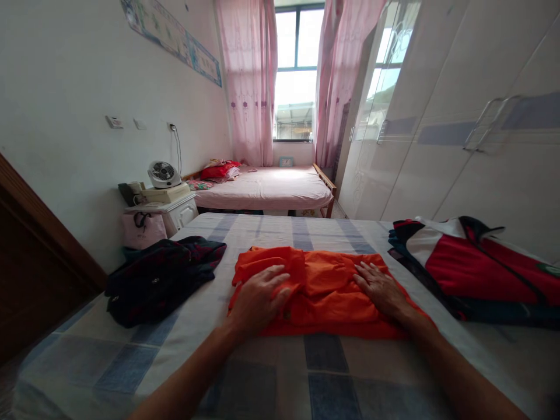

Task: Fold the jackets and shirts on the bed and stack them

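An orange garment (324,291), folded into a wide rectangle with some creases, lies on the checked bed sheet (284,373) in front of me. My left hand (261,296) rests on the garment's left part, palm down, its fingers stretched out and slightly apart. On the right part of the cloth lies my right hand (380,289), also flat with spread fingers. Neither hand grips the fabric. What kind of garment it is cannot be made out from the folds.
Left on the bed is a crumpled dark garment (164,280); right, a stack of folded clothes with a red and white jacket (468,262) on top. Beyond stand a second bed (266,186), a nightstand (181,211) with a small fan (164,174), and a white wardrobe (420,157).
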Available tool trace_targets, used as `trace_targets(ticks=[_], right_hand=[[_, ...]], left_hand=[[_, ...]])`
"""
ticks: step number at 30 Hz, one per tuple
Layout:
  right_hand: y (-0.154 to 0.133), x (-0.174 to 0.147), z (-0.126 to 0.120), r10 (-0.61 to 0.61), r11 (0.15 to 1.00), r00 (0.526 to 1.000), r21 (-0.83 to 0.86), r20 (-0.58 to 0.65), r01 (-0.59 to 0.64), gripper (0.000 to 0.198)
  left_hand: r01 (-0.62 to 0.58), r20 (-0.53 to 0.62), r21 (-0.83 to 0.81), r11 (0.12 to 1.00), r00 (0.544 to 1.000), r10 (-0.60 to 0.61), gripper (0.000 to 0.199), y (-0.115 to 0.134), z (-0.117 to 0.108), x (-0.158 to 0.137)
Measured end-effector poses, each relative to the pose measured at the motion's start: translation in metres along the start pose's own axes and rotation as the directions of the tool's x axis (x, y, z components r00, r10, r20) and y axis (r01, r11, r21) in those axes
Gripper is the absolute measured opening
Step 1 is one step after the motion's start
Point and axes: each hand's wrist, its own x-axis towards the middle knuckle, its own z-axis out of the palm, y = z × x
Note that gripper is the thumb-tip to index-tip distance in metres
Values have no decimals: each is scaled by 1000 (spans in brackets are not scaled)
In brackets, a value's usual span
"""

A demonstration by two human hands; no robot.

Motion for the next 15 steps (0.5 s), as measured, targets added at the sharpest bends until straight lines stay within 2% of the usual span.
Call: trace_targets(ticks=[1,2,3,4,5,7,9,11,13,15], right_hand=[[-2,1,-6,11,1000,1000,11,5,-11,45],[-5,2,-14,34,999,999,30,-13,-34,47],[-12,3,-24,65,996,996,61,-54,-62,50],[-21,4,-35,95,991,989,104,-110,-84,52],[-34,4,-48,114,984,979,153,-167,-88,56],[-64,5,-72,42,969,976,247,-213,13,57],[-96,6,-89,-75,941,974,308,-213,140,57],[-122,7,-93,-153,912,971,352,-182,209,58],[-138,7,-87,-176,902,976,377,-129,212,61],[-144,7,-72,-159,905,986,392,-52,166,64]], left_hand=[[72,-119,-26,997,990,-75,43,-6,-11,-4],[156,-225,-67,985,960,-168,44,-14,-20,-9],[246,-286,-126,961,919,-273,46,-24,-27,-14],[340,-284,-205,918,877,-388,50,-35,-32,-19],[431,-218,-300,851,837,-501,55,-46,-35,-24],[575,36,-477,664,768,-639,63,-65,-37,-31],[631,256,-603,488,732,-631,63,-76,-35,-35],[643,364,-675,362,717,-595,58,-80,-33,-34],[670,425,-695,260,675,-604,52,-78,-31,-29],[707,507,-691,151,623,-595,47,-74,-28,-21]])
